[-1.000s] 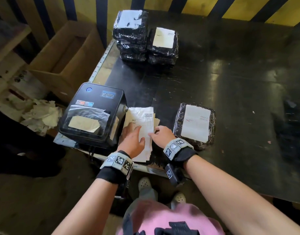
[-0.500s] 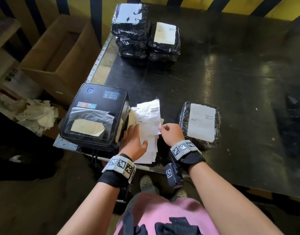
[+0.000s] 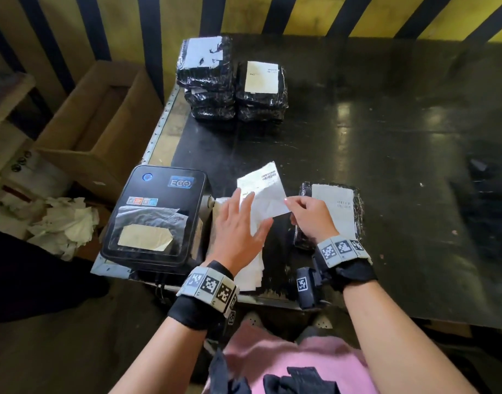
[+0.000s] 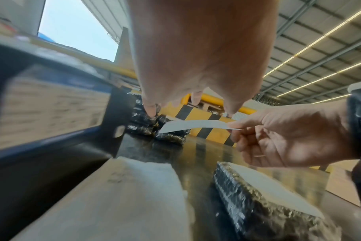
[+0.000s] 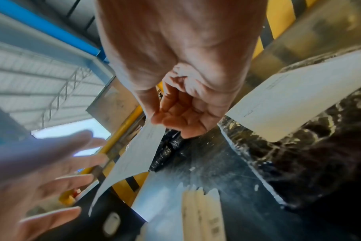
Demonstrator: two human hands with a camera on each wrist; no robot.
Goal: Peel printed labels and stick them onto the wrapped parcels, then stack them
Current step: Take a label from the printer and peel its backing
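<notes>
— What is the right hand [image 3: 309,214] doing?
— It is pinching one corner of a printed label [image 3: 262,189] and holding it in the air above the black table [image 3: 386,155].
— And the left hand [image 3: 238,226]?
— Its fingers are spreading flat over the label stack [image 3: 251,268] beside the label printer [image 3: 156,217].
— Where are the parcels sitting?
— One labelled parcel [image 3: 333,206] is lying just right of the hands; two parcel stacks [image 3: 232,81] are standing at the far edge.

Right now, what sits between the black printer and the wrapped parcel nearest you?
In the head view, a pile of printed labels lies between the printer and the parcel, with the left hand over it.
</notes>
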